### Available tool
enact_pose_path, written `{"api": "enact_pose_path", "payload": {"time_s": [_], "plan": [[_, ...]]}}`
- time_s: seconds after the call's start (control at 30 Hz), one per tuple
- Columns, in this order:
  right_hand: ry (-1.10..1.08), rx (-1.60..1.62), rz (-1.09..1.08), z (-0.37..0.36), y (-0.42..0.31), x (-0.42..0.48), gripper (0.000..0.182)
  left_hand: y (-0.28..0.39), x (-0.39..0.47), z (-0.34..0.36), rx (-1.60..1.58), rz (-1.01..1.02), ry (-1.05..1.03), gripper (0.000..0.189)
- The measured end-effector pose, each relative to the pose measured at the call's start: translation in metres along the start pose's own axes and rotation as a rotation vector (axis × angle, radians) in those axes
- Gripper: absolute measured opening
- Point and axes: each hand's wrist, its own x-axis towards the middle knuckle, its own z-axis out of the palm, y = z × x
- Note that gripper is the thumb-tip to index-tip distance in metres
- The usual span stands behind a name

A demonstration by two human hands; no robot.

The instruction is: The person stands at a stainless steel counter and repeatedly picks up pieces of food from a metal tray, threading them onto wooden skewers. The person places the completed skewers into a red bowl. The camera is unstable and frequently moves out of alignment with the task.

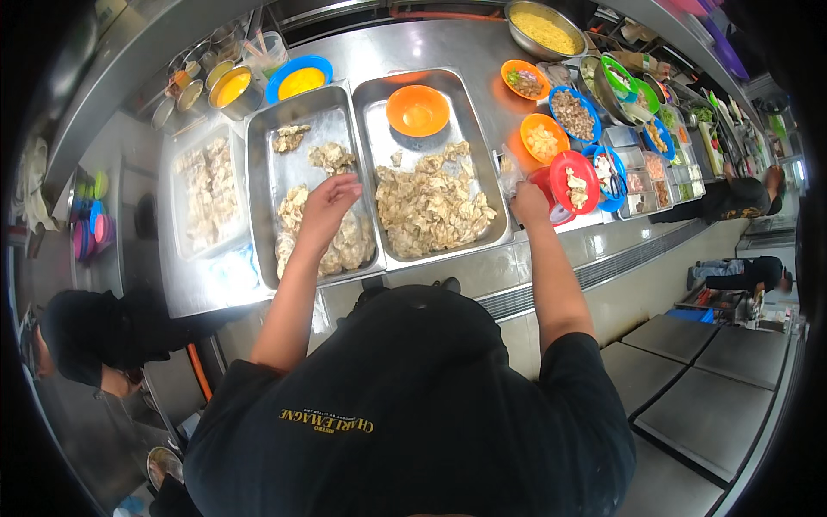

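Note:
My left hand (331, 203) hovers over the left steel tray (258, 148), fingers loosely bent and apart, with nothing visible in them. Pale meat-like pieces (331, 157) lie in that tray; lower down, portions (354, 240) look wrapped in clear plastic. Beside it, the right steel tray (465, 103) holds a large heap of loose pieces (429, 207) and an orange bowl (417, 111). Past this tray's right rim, my right hand (530, 203) grips a clear plastic bag (510, 173). Next to that hand, a red plate (575, 165) with a few pieces rests on a red scale (561, 214).
A translucent tub (208, 194) of wrapped portions stands left. Behind are a blue bowl (299, 79) of yellow liquid and steel pots (234, 90). Ingredient bowls (573, 115) and a noodle bowl (544, 32) stand right. One person (97, 336) is left; others (743, 197) are farther right.

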Motion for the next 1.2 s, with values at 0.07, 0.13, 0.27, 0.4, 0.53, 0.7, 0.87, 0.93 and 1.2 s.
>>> {"api": "enact_pose_path", "payload": {"time_s": [0.07,0.13,0.27,0.4,0.53,0.7,0.87,0.93,1.2], "plan": [[-0.024,0.003,-0.031,-0.002,0.002,-0.001,0.021,-0.006,0.029,0.012,0.121,0.104,-0.072,0.042],[-0.035,-0.027,-0.071,0.003,0.01,0.004,0.022,-0.009,0.063,0.035,0.412,0.135,-0.147,0.047],[0.08,0.031,-0.13,0.006,0.012,0.005,0.019,-0.051,0.109,0.078,0.922,0.147,-0.542,0.07],[0.245,0.194,-0.157,-0.001,0.013,-0.017,0.019,-0.052,0.059,0.139,1.448,0.058,-0.609,0.097],[0.281,0.271,-0.175,-0.014,0.015,-0.036,0.018,-0.096,0.07,0.137,1.254,0.12,-0.501,0.08],[0.55,0.683,-0.044,-0.042,-0.009,-0.071,0.009,-0.084,0.107,0.112,0.769,0.162,-0.359,0.056],[0.537,1.528,0.178,-0.03,-0.045,-0.099,0.015,-0.064,0.1,0.12,0.691,0.118,-0.582,0.064],[0.402,1.597,0.27,-0.011,-0.055,-0.109,0.019,-0.065,0.099,0.113,0.745,0.042,-0.526,0.067],[0.238,0.931,0.216,0.026,-0.051,-0.164,0.011,-0.053,0.084,0.075,0.876,0.015,-0.558,0.053]]}}
